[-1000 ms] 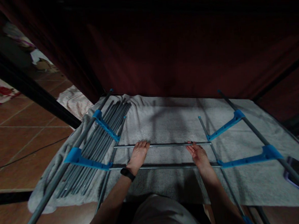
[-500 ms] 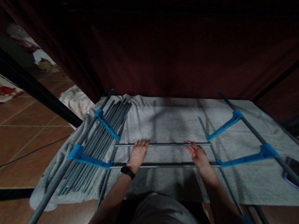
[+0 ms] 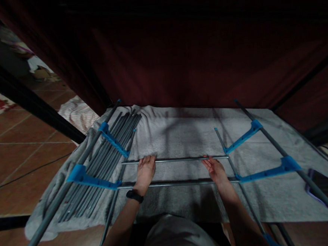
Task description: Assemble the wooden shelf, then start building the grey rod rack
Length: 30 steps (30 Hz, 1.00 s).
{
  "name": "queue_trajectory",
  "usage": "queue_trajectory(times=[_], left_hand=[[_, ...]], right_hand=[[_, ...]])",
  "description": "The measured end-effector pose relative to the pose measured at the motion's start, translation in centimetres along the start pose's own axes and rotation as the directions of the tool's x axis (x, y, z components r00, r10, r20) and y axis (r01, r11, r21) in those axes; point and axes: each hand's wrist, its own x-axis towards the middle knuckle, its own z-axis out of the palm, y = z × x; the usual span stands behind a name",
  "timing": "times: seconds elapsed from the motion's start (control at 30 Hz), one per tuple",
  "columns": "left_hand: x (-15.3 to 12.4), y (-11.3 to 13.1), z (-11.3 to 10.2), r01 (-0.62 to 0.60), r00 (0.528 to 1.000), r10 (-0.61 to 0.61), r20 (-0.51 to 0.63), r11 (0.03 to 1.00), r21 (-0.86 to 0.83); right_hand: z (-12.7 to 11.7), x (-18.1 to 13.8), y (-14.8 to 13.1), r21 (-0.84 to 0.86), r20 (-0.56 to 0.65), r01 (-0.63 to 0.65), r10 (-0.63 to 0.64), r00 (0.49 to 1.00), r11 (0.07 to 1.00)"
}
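A thin grey metal tube point(image 3: 180, 159) lies crosswise between two side poles. My left hand point(image 3: 145, 171), with a black band on its wrist, is closed over its left part. My right hand point(image 3: 214, 169) is around its right part, thumb and fingers closed on it. The tube's right end meets the right inner pole point(image 3: 233, 166); its left end reaches the left inner pole point(image 3: 121, 174). Nearer me, a second crossbar point(image 3: 179, 183) runs parallel, passing under both forearms. Blue plastic brackets point(image 3: 93, 180) join the inner poles to thicker outer poles point(image 3: 274, 141).
Several loose grey tubes point(image 3: 105, 161) lie bundled at the left on a grey blanket point(image 3: 182, 136). A phone point(image 3: 321, 187) rests at the right beside the outer pole. Dark red curtain point(image 3: 191, 68) hangs behind. A cable point(image 3: 29, 171) crosses the tiled floor point(image 3: 9, 156).
My left hand has slid a little to the left along the tube. My right hand stays near the same spot, and the view has shifted slightly.
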Motion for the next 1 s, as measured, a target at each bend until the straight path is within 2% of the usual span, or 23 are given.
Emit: queue_trajectory(times=[0.17, 0.4, 0.7, 1.0], left_hand=[[-0.4, -0.7, -0.2, 0.043, 0.999, -0.043, -0.006, 0.995, -0.095], [-0.6, -0.9, -0.1, 0.063, 0.997, -0.066, -0.047, 0.996, -0.071], [-0.6, -1.0, 0.0, 0.076, 0.992, -0.090, -0.083, 0.985, -0.157], [-0.6, -1.3, 0.4, 0.041, 0.991, -0.058, -0.124, 0.990, -0.136]], right_hand=[[0.2, -0.1, -0.1, -0.008, -0.009, -0.026, 0.026, 1.000, 1.000], [0.3, -0.5, -0.3, 0.002, -0.028, -0.029, 0.029, 0.999, 1.000], [0.4, -0.4, -0.2, 0.020, -0.019, -0.015, 0.016, 1.000, 1.000], [0.6, -0.8, -0.5, 0.064, -0.035, -0.030, 0.033, 0.999, 0.997]])
